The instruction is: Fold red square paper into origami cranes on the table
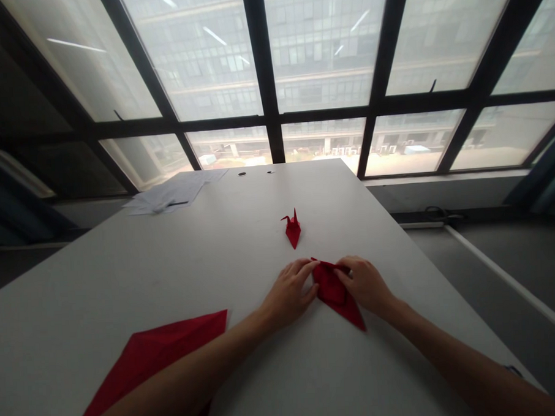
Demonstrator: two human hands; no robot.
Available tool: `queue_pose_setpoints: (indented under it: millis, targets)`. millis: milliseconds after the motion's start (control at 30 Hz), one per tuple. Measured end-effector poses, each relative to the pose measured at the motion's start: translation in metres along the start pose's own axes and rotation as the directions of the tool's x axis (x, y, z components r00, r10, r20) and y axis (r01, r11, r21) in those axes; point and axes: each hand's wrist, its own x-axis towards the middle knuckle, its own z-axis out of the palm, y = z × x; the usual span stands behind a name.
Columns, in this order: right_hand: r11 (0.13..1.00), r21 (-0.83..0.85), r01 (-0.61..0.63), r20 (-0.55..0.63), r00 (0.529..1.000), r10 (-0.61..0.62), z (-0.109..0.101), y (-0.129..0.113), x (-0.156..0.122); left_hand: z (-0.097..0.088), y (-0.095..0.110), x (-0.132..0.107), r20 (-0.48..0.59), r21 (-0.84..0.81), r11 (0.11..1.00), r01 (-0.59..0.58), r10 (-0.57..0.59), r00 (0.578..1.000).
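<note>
A partly folded piece of red paper (335, 296) lies on the white table (216, 278) in front of me, its long point aimed toward me. My left hand (290, 293) pinches its upper left edge with the fingertips. On its upper right edge, the fingers of my right hand (364, 283) are curled and pressing. A small finished red paper crane (293, 229) stands a little farther away, just beyond both hands.
A larger flat red sheet (159, 354) lies at the near left, partly under my left forearm. White papers with a pen (171, 194) sit at the far left corner. Two small dark objects (242, 173) lie at the table's far edge. Windows stand behind.
</note>
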Motion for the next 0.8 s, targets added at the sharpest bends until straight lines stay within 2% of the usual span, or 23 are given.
queue_pose_setpoints:
  millis: [133, 233, 333, 500, 633, 800]
  targets:
    - [0.995, 0.068, -0.068, -0.082, 0.994, 0.074, 0.005, 0.01, 0.003, -0.003, 0.002, 0.001, -0.005, -0.034, 0.999, 0.02, -0.02, 1.0]
    - [0.999, -0.022, -0.023, -0.125, 0.992, 0.02, 0.006, 0.014, 0.004, -0.003, 0.001, 0.001, -0.016, -0.056, 0.997, 0.054, -0.055, 0.998]
    - [0.996, -0.093, 0.008, -0.119, 0.993, -0.02, 0.006, 0.015, 0.003, -0.001, -0.002, 0.001, -0.011, -0.052, 0.996, 0.071, -0.071, 0.997]
    - [0.993, -0.119, 0.021, -0.147, 0.988, -0.039, 0.008, 0.012, 0.002, 0.001, -0.007, 0.001, -0.009, -0.074, 0.993, 0.091, -0.092, 0.996]
    - [1.0, -0.003, 0.01, -0.182, 0.983, -0.011, 0.01, 0.016, 0.003, 0.0, -0.008, 0.001, -0.022, -0.143, 0.985, 0.094, -0.098, 0.995]
    - [0.971, 0.233, -0.046, -0.134, 0.988, 0.079, 0.009, 0.025, 0.01, -0.002, -0.005, 0.0, -0.06, -0.208, 0.975, 0.084, -0.099, 0.993]
